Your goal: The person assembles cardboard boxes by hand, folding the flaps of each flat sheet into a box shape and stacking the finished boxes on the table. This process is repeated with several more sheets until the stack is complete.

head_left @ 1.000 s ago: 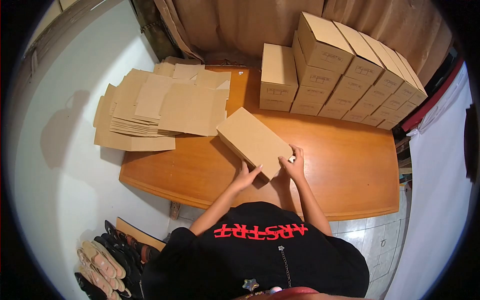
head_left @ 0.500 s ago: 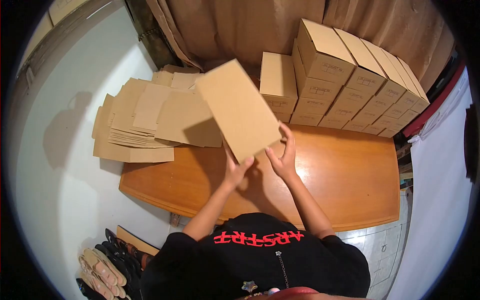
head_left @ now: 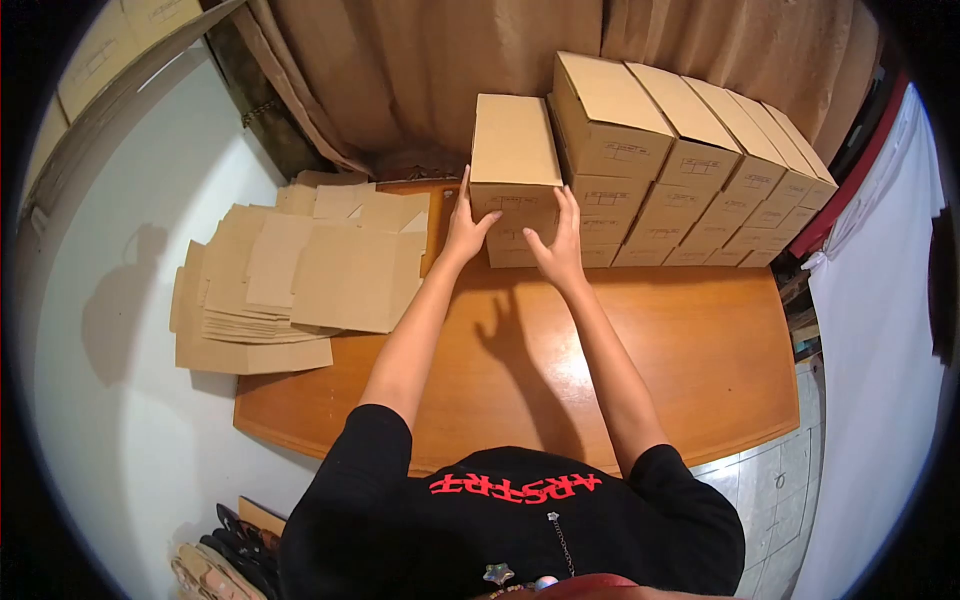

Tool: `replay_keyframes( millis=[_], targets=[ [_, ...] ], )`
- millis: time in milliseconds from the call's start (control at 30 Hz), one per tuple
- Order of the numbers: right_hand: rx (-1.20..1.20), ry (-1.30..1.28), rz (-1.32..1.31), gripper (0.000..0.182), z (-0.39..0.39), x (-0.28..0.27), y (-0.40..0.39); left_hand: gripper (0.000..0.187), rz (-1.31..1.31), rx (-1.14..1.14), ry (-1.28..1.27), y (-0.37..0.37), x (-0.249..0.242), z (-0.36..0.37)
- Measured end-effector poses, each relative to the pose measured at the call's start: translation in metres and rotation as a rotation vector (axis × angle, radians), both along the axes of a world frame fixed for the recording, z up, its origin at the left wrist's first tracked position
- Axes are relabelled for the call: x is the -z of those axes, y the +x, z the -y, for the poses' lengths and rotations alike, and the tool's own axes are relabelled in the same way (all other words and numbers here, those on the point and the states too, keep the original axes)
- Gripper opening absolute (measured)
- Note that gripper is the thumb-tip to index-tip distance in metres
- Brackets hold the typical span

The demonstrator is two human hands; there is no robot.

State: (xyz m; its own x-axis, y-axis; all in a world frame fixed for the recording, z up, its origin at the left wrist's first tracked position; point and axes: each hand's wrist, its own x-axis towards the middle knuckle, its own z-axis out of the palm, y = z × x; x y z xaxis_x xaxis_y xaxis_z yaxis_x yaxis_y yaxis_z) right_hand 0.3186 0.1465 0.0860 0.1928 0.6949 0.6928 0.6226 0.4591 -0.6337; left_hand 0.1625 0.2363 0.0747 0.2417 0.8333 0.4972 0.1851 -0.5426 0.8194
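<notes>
Has the box (head_left: 515, 142) moved up and away, from tilted in the air over the tabletop (head_left: 680, 340) to about level on top of the short stack (head_left: 512, 258) near the back. Has the left hand (head_left: 467, 230) and right hand (head_left: 556, 240) moved farther out along with it.

Holds the box by its near end, from both sides. Has the left hand spread, with fingers up along the left side and thumb across the near face. Has the right hand spread too, with fingers by the right corner and thumb out toward the near face. Pinches the box between the two hands, but cannot tell how hard. Cannot tell either if all the weight is off the hands.

Has the big stack (head_left: 690, 157) just beside the box on the right, past a thin gap. Has the flat cards (head_left: 355, 275) to the left, apart from it.

Looks light and maybe hollow, but cannot see inside. Likely feels dry and a bit smooth, not very slippery. Seems stiff at the edges and corners and softer in the middle of each wall. Could dent from a hard squeeze. Best to take hold low on both sides, with flat hands and a gentle push. Best to mind the fingers on the right, near that thin gap.
</notes>
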Motion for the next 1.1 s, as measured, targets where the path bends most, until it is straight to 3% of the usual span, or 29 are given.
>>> replay_keyframes(
  millis=[133,367,467,667,867,967,1100],
  targets=[
    [0.116,-0.045,-0.055,0.068,0.001,0.033,0.011,0.086,0.019,0.043,-0.072,0.005,0.004,-0.011],
    [0.234,-0.423,-0.311,0.067,-0.002,0.081,0.017,0.082,0.022,0.02,-0.087,0.017,0.021,-0.017],
    [0.066,-0.562,-0.658,0.071,-0.009,0.094,0.018,0.081,0.02,-0.01,-0.116,0.026,0.026,-0.013],
    [-0.038,-0.544,-0.686,0.079,-0.015,0.098,0.015,0.079,0.068,-0.014,-0.157,0.035,0.031,-0.011],
    [-0.065,-0.567,-0.695,0.076,-0.007,0.079,0.009,0.092,0.001,-0.022,-0.19,0.03,0.029,0.0],
    [-0.09,-0.532,-0.705,0.077,-0.004,0.094,0.008,0.098,-0.03,-0.029,-0.068,0.019,0.044,0.014],
    [-0.108,-0.585,-0.582,0.063,0.012,0.115,0.002,0.089,-0.103,-0.395,-0.091,-0.021,0.106,0.033]
  ],
)
